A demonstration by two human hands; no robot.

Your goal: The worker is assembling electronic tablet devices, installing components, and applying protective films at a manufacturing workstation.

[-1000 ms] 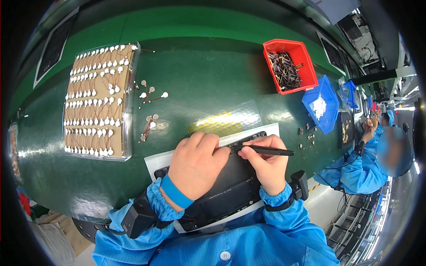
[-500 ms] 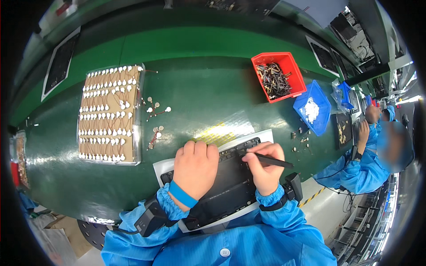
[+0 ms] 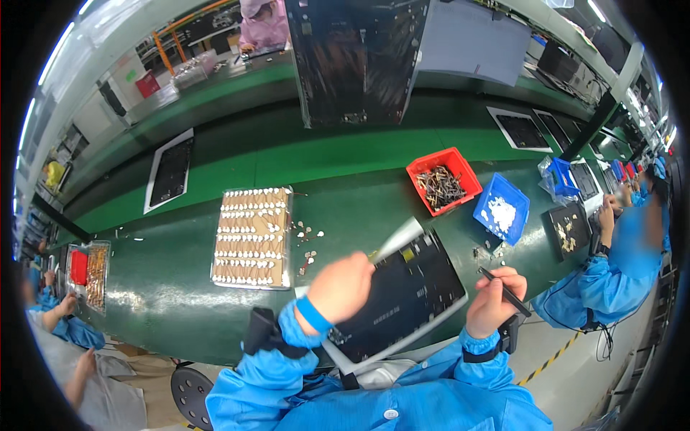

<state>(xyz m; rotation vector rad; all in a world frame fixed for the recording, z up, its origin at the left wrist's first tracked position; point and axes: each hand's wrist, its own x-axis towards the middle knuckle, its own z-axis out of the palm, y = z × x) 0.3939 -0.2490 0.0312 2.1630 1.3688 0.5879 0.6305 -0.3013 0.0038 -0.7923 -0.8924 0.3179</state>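
Observation:
A flat black device panel [image 3: 402, 302] lies slanted on a white sheet [image 3: 440, 316] at the near edge of the bench. At the panel's far left side, my left hand [image 3: 338, 289] has its fingers closed on the white sheet, whose far edge curls up beside the fingertips. My right hand [image 3: 491, 305] is off the panel's right side, pinching slim black tweezers [image 3: 512, 297] with the tip pointing up and left. To the left of the panel sits a clear tray [image 3: 289, 241] holding rows of small white discs on brown leads. Several loose discs [image 3: 310, 256] lie beside it.
Beyond the panel stand a red bin [image 3: 471, 188] of small dark parts and a blue bin [image 3: 512, 233] with white pieces. A large dark panel [image 3: 356, 65] hangs ahead. Co-workers [image 3: 625, 251] sit at the right; others are at the left. More panels [image 3: 171, 169] rest on the far ledge.
My view has tilted up. My right hand has drawn the tweezers off the panel to the right. My left hand has shifted to the sheet's far edge, which now curls upward.

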